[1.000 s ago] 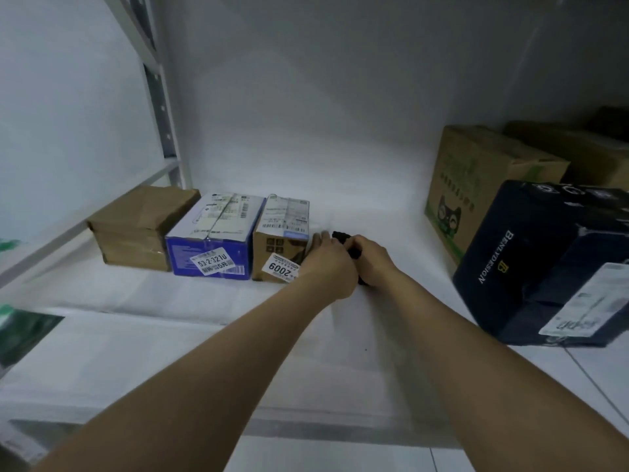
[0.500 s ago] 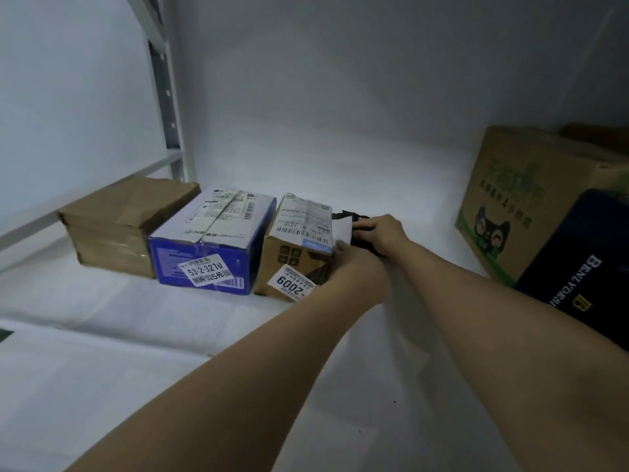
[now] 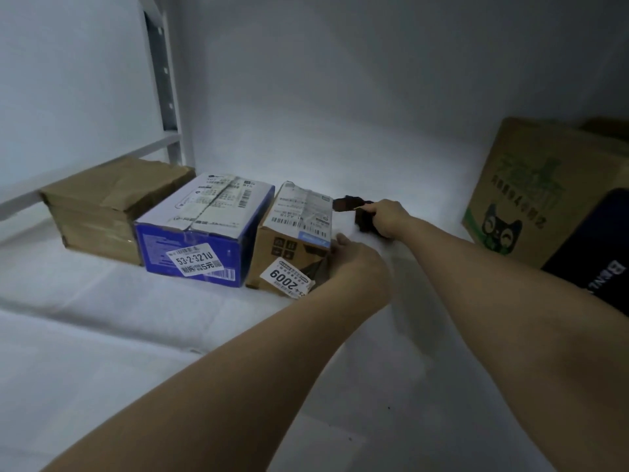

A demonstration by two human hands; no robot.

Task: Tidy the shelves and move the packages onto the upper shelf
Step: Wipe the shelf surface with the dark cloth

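Observation:
Three packages stand in a row on the white shelf: a plain brown parcel, a blue box labelled 53-2-321U, and a small brown carton with a 2009 tag. My left hand rests against the right front corner of the small carton. My right hand is closed on a small black package just right of that carton, deeper on the shelf. Much of the black package is hidden by my fingers.
A large brown box with a cat face stands at the right, with a dark navy box in front of it. A metal shelf upright rises at the back left beside a white wall.
The view has moved closer to the shelf. My right hand has carried the black package further back beside the small carton. My left hand has shifted to the carton's right corner.

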